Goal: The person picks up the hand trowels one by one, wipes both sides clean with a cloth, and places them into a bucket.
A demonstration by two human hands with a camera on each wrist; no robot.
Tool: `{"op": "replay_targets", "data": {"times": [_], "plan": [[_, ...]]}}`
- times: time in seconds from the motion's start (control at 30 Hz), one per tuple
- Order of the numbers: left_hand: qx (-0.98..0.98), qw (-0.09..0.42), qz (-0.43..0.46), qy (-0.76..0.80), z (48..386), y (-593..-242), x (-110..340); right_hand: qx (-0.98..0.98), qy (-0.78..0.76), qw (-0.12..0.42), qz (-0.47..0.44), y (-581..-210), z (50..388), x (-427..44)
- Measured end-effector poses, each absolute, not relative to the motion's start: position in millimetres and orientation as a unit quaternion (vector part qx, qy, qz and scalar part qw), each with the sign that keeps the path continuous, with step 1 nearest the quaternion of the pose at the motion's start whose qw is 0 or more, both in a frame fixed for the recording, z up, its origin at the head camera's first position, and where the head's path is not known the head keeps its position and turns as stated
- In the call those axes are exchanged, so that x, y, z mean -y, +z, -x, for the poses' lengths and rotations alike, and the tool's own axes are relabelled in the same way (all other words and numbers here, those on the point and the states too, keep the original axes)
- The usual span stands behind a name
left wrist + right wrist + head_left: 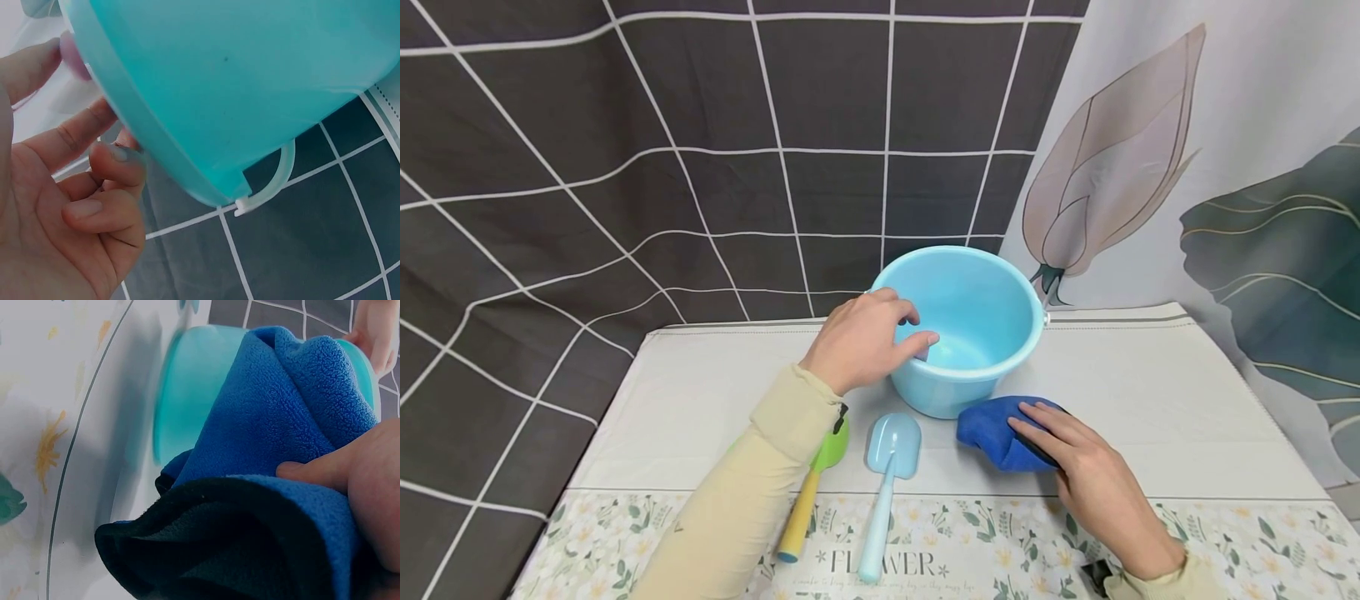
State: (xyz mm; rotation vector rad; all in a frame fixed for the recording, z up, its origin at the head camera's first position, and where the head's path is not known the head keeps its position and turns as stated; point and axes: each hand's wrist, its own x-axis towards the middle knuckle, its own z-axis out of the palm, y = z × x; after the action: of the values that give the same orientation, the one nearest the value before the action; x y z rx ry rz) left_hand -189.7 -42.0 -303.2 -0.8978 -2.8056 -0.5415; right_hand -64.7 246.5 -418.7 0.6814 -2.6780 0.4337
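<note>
A light blue bucket (958, 258) stands at the back of the table. My left hand (867, 337) is over its left rim, thumb stretched toward the inside. A small pinkish-purple thing (75, 56) shows at the thumb tip by the rim; its kind is unclear. In the left wrist view, the other fingers are bent and partly hidden by the rim, so a pinch cannot be confirmed. My right hand (1093, 475) holds a blue fleecy cloth (996, 429) with dark edging before the bucket. Its thumb presses on the cloth in the right wrist view.
A light blue scoop (892, 450) lies in front of the bucket. Left of it, a green scoop with a yellow handle (801, 517) is partly covered by my left sleeve (730, 492). Dark gridded fabric (715, 100) hangs behind the table. The bucket's white handle (275, 181) hangs at its side.
</note>
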Motion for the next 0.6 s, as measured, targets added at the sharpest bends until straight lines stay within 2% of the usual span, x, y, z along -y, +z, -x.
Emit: {"op": "replay_targets", "data": {"times": [0.3, 0.47, 0.6], "plan": [[0.927, 0.110, 0.279, -0.225, 187.1, -293.9, 65.4, 0.943, 0.157, 0.170, -0.241, -419.2, 63.4, -246.5], [0.930, 0.134, 0.241, -0.244, 179.6, -292.3, 96.4, 0.942, 0.160, 0.167, -0.241, -419.1, 63.4, -246.1], [0.941, 0.131, 0.201, -0.240, 172.2, -296.6, 127.6, 0.943, 0.159, 0.166, -0.243, -419.2, 63.4, -246.5]]}}
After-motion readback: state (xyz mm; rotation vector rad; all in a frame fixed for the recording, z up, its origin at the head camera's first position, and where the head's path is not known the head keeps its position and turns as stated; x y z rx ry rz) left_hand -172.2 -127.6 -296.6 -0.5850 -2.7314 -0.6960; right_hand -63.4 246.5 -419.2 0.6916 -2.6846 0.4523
